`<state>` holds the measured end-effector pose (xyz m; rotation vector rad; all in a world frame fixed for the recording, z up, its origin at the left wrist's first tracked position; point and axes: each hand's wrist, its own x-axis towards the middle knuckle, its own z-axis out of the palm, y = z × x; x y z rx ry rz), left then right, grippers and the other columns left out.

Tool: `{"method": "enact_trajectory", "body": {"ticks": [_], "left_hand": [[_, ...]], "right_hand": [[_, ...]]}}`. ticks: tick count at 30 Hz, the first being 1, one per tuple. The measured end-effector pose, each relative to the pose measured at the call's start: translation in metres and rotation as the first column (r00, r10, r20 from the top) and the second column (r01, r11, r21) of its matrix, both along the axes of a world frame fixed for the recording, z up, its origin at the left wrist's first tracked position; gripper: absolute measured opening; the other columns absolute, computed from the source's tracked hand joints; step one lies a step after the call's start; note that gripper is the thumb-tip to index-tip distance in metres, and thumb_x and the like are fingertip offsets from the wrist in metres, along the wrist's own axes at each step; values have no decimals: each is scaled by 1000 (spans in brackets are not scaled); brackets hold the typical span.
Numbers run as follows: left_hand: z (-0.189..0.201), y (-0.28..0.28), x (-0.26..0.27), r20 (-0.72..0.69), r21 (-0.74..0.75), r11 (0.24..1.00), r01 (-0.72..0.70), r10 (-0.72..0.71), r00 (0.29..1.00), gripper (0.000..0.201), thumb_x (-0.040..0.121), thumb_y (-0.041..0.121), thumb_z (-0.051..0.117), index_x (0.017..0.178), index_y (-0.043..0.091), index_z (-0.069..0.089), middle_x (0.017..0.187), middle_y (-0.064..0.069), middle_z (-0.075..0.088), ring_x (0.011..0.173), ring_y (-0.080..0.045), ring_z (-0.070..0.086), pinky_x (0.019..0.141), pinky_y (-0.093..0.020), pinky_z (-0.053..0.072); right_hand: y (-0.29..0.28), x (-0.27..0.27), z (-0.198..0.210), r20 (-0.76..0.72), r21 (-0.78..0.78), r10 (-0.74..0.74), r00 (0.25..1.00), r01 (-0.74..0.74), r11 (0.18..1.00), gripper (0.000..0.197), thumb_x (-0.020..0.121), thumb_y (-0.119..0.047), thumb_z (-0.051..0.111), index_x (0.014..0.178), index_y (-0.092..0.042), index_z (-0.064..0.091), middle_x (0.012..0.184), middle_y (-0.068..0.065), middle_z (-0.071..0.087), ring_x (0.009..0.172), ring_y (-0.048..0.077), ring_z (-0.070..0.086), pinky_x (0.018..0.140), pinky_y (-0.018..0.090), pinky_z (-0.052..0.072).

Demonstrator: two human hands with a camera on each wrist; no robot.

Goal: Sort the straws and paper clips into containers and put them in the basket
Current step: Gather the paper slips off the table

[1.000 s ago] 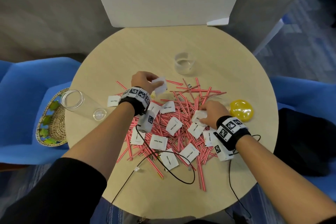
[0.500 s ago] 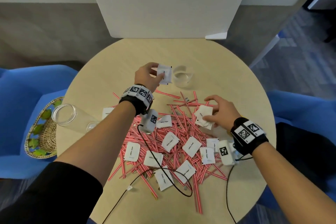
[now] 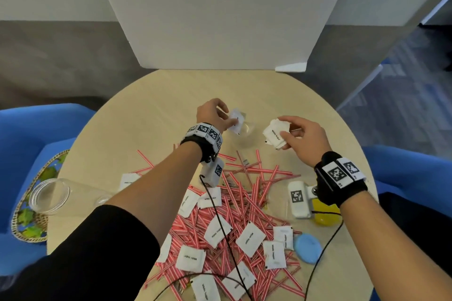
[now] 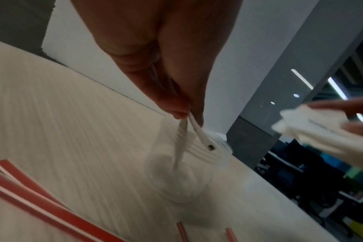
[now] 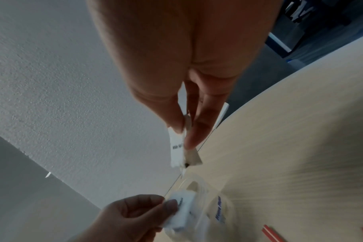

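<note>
Red-and-white straws [image 3: 247,200] lie in a heap on the round table [image 3: 151,115], with white paper packets [image 3: 249,239] scattered over them. My left hand [image 3: 226,118] pinches white packets [image 3: 236,121] just above a small clear cup [image 3: 248,135]; the left wrist view shows the packets [image 4: 184,135] hanging into the cup's mouth [image 4: 203,150]. My right hand [image 3: 285,131] pinches a bunch of white packets [image 3: 275,133] right of the cup and above the table. In the right wrist view those packets [image 5: 177,147] hang from thumb and fingers. No paper clips can be made out.
A large clear jar [image 3: 56,197] lies on its side at the table's left edge, above a woven basket [image 3: 27,205] on a blue chair. A yellow lid [image 3: 326,216] and a blue lid [image 3: 307,248] sit at the right. A white board [image 3: 220,12] stands behind the table.
Both hands moved away from the pile toward the small cup. The right hand lifted its packets off the heap; the left hand brought its packets over the cup.
</note>
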<state>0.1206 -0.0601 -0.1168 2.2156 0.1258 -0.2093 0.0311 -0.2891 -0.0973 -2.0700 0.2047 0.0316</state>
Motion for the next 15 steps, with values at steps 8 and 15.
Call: {"method": "enact_trajectory", "body": {"ticks": [8, 15], "left_hand": [[-19, -6, 14, 72, 235, 966, 105, -126, 989, 15, 74, 28, 84, 81, 17, 75, 73, 4, 70, 66, -9, 63, 65, -19, 50], [-26, -6, 14, 167, 415, 877, 244, -337, 927, 15, 91, 24, 65, 96, 18, 78, 101, -6, 63, 104, -25, 51, 87, -29, 38]], "right_hand": [[19, 45, -8, 91, 31, -48, 995, 45, 998, 38, 87, 3, 62, 115, -21, 71, 97, 8, 68, 82, 21, 69, 61, 25, 60], [36, 75, -18, 56, -91, 8, 998, -3, 996, 30, 79, 0, 68, 101, -21, 73, 77, -2, 65, 65, 12, 64, 72, 27, 60]]}}
